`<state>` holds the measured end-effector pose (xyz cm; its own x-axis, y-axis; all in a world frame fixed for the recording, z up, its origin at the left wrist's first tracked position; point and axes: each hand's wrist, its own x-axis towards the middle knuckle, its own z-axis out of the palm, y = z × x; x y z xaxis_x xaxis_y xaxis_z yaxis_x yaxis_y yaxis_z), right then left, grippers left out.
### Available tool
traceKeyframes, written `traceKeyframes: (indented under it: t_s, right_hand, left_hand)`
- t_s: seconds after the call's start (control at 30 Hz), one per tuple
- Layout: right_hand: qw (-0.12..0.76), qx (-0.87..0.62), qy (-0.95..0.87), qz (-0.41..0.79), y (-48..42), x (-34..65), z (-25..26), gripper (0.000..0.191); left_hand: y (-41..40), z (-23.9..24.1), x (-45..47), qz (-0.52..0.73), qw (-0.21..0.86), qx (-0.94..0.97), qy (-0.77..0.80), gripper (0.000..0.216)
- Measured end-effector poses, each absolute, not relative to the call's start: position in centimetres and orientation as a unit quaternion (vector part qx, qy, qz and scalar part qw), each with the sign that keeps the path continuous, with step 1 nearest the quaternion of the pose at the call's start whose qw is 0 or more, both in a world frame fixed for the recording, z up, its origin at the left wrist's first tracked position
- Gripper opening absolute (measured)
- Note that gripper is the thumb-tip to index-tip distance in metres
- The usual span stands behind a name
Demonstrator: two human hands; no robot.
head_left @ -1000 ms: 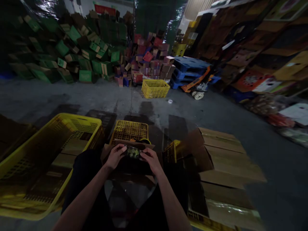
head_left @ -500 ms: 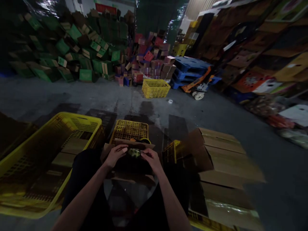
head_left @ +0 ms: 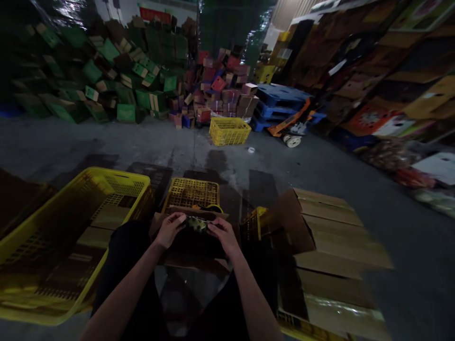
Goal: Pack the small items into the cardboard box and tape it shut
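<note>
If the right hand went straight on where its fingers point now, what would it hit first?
Most likely the small shiny package: fingertips of the right hand seem to touch its right end. Past it, roughly, lies the left hand, though depth is unclear.

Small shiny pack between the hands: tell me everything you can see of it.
The small pack has a glossy, film-like surface, mottled pale yellow-green and dark; dimness and blur hide what is inside. It looks wider than deep and lies crosswise. The left hand holds its left end and the right hand its right end, over or in the mouth of the open cardboard box; which, I cannot tell.
</note>
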<state>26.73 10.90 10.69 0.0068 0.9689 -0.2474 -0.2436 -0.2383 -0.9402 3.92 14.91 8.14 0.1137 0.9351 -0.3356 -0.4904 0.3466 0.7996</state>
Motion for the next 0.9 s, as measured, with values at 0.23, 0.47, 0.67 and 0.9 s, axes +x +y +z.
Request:
traceKeyframes:
  t_s: [0.23,0.47,0.67,0.9]
  right_hand:
    - [0.471,-0.542,-0.457,0.524,10.6,27.3,10.8,0.031]
    - [0.481,-0.492,-0.485,0.540,10.7,27.1,11.3,0.026]
    - [0.483,-0.499,-0.471,0.544,10.7,27.4,10.9,0.030]
    - [0.451,-0.520,-0.402,0.604,10.4,26.9,10.7,0.046]
  left_hand:
    - [14.4,8.4,3.0,0.336,0.771,0.196,0.504,0.068]
    - [14.0,8.4,3.9,0.376,0.799,0.236,0.405,0.037]
    - [14.4,7.5,3.5,0.400,0.788,0.244,0.400,0.043]
    - [14.1,7.9,3.5,0.411,0.777,0.268,0.394,0.068]
